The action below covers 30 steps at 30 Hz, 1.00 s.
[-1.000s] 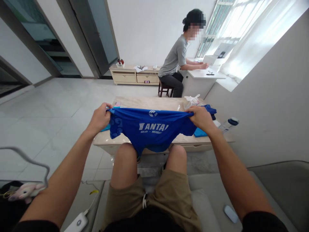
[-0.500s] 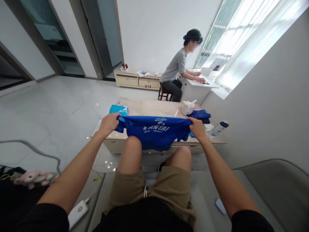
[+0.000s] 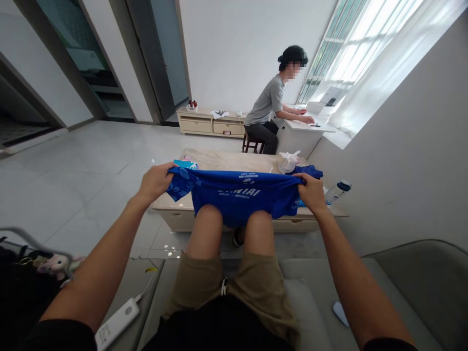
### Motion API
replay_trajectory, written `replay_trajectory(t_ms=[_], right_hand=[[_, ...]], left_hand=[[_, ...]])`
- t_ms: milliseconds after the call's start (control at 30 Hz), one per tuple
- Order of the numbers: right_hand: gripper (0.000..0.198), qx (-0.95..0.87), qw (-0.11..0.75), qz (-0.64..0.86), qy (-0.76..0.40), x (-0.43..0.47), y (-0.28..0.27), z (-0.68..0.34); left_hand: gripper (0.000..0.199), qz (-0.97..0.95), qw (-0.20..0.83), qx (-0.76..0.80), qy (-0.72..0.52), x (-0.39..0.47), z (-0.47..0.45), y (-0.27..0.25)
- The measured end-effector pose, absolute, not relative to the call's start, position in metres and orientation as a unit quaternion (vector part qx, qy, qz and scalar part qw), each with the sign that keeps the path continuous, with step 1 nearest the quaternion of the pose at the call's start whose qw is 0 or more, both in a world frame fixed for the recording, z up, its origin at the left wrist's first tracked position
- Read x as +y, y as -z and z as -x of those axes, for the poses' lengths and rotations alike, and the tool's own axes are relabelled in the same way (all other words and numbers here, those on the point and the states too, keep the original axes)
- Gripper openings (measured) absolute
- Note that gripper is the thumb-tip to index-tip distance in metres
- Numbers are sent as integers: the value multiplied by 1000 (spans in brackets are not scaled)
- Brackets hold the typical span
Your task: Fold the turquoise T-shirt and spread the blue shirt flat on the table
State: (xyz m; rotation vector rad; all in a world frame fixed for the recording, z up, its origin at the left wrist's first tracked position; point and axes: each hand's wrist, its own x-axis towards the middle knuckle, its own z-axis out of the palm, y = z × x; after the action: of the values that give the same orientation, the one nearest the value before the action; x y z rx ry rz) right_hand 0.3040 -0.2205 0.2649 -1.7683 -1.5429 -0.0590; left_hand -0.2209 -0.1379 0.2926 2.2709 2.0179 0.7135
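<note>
Your left hand [image 3: 155, 182] and right hand [image 3: 312, 191] each have their fingers closed on an upper corner of the blue shirt [image 3: 234, 197], which is stretched flat between them and hangs over your knees, in front of the near edge of the low table [image 3: 226, 161]. On that table lie a white plastic bag [image 3: 288, 161], a second dark blue garment [image 3: 309, 171] just beside your right hand, a teal item [image 3: 185, 164] near your left hand, and a bottle [image 3: 338, 191] at the right end. Beyond the table a person in a grey shirt [image 3: 272, 109] sits at a white desk [image 3: 309, 127] by the window.
</note>
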Motion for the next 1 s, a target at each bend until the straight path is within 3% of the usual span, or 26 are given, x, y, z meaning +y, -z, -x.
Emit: replay_trajectory(t_ms=[100,200,367,567,733,867,1000], right_hand=[[39,-582,481,653,61,-232,-269,-302],[41,-560,501,656,72,-245,-254,-301],[40,-570,453,681,78,-259,-226,-324],[41,-602,352,712,78,-244,-189,-345],[45,-600,315,731,81,-141,-181,-355],[40,-606,219,760,88,-20,-200,-345],[46,-623,186,756,72,20,-158,-302]], left_hand=[[46,-723,-3,623,-299,-152,222,-304],[45,-729,32,620,-287,-165,220,-296],[45,-735,72,617,-273,-183,228,-277],[48,-712,138,666,-175,-187,234,-242],[49,-706,95,689,-134,-111,225,-240],[47,-694,22,715,-78,-4,186,-254],[63,-703,-39,706,-77,36,129,-198]])
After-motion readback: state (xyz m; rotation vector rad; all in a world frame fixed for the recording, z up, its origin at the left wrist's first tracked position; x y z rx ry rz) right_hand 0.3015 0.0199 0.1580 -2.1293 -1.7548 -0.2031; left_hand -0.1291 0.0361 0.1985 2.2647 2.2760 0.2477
